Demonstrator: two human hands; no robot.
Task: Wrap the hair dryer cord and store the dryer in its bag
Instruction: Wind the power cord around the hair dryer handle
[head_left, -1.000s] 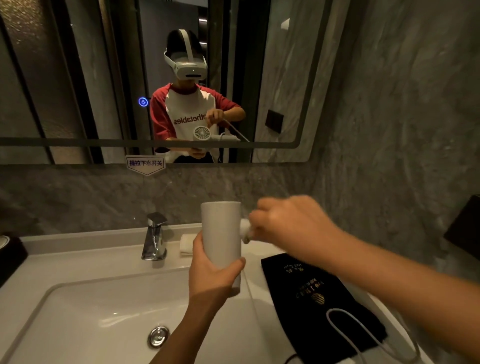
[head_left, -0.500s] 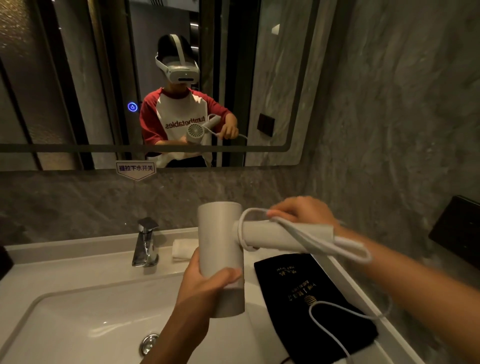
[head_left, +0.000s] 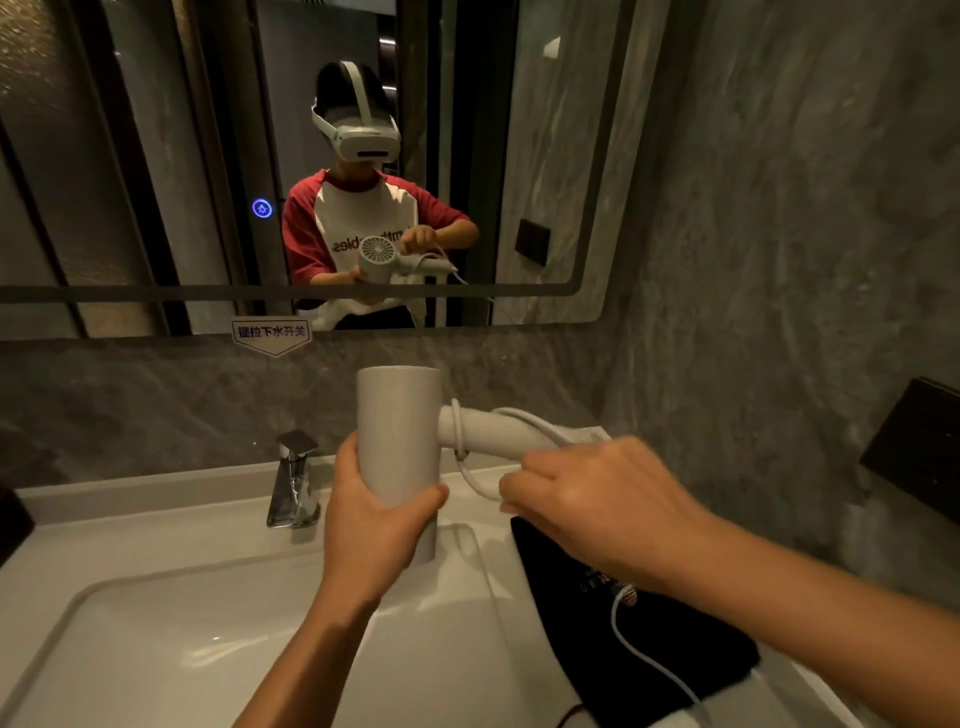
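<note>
Overhead, a mirror sticker (head_left: 271, 332) reads "提拉下水开关"; left hand (head_left: 375, 519) grips the dryer (head_left: 399, 441), right hand (head_left: 597, 499) pinches its cord (head_left: 470, 470).

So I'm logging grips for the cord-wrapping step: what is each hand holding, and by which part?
Left hand grips the hair dryer around its barrel. Right hand holds the cord just under the handle, where it is looped.
</note>
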